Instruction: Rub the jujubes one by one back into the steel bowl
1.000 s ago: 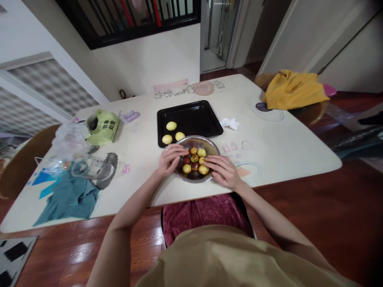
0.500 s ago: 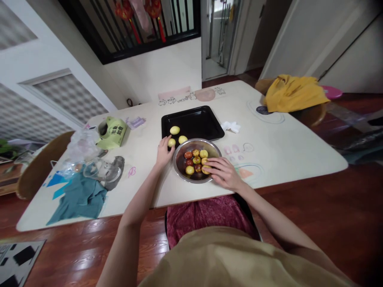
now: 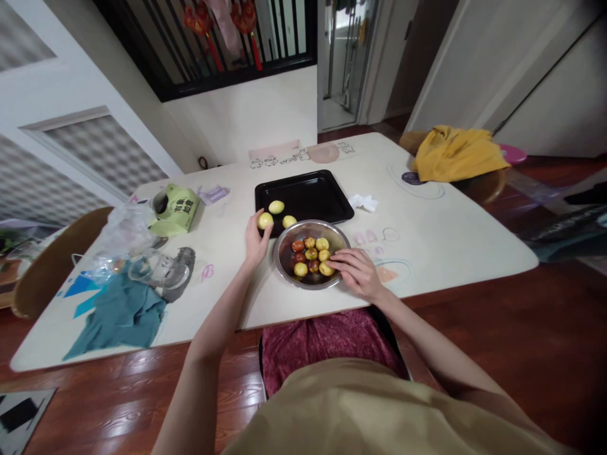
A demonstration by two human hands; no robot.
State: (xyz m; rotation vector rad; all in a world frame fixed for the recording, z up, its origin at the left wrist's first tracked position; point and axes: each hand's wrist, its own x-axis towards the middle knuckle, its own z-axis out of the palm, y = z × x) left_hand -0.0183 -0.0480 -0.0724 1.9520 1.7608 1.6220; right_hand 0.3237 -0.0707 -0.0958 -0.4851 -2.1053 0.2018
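My left hand (image 3: 257,241) is closed around a yellow, egg-shaped fruit (image 3: 265,220) at the near left corner of a black baking tray (image 3: 308,193). Two more yellow fruits lie in the tray, one farther back (image 3: 275,206) and one (image 3: 289,221) by the bowl. In front of the tray stands a metal bowl (image 3: 288,273) holding several yellow, mottled and reddish-brown fruits. My right hand (image 3: 359,272) reaches over the bowl's right rim with its fingers extended. Their tips are beside a yellow fruit (image 3: 325,268); whether they touch it is unclear.
A crumpled white tissue (image 3: 363,202) lies right of the tray. Along the table's left side are a green paper box (image 3: 177,210), a clear plastic bag (image 3: 128,227) and a teal cloth (image 3: 121,313). A yellow cloth (image 3: 458,155) hangs over the chair at right.
My left hand has closed around the near left fruit, which has shifted left and slightly back. My right hand's fingertips have drawn back a little to the right.
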